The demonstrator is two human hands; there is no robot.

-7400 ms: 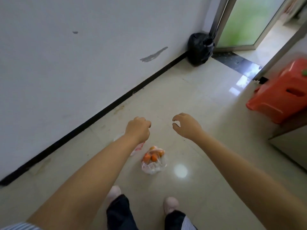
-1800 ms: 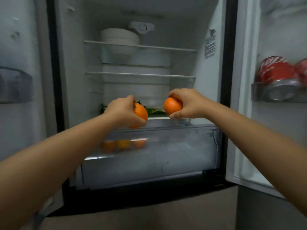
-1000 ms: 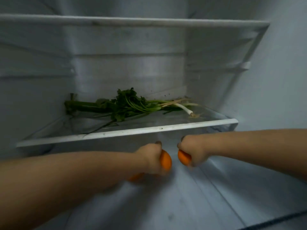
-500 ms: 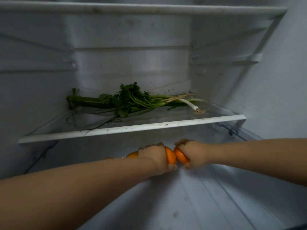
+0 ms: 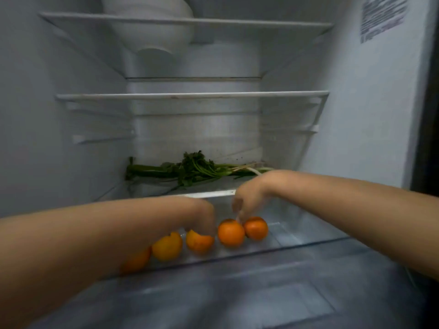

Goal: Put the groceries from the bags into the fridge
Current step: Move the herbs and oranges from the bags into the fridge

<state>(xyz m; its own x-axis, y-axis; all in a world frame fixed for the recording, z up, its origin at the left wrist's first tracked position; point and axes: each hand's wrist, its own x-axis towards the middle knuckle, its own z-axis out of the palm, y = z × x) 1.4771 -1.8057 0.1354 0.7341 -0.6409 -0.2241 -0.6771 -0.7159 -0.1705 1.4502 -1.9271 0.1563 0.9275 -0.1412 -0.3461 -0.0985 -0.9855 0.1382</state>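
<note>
1. Down at 6 o'clock, the clear drawer of the fridge holds a row of five oranges.
2. The left hand hangs over the middle orange; blur hides its fingers.
3. The right hand points loose, empty fingers down at the right-hand two.
4. Greens lie on the shelf at 12 o'clock; a bowl sits on the top shelf.

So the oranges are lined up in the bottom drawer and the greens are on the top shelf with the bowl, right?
Not quite. The head view shows the greens on the lowest shelf, just above the drawer holding the oranges. The bowl sits alone on the top shelf.
</note>
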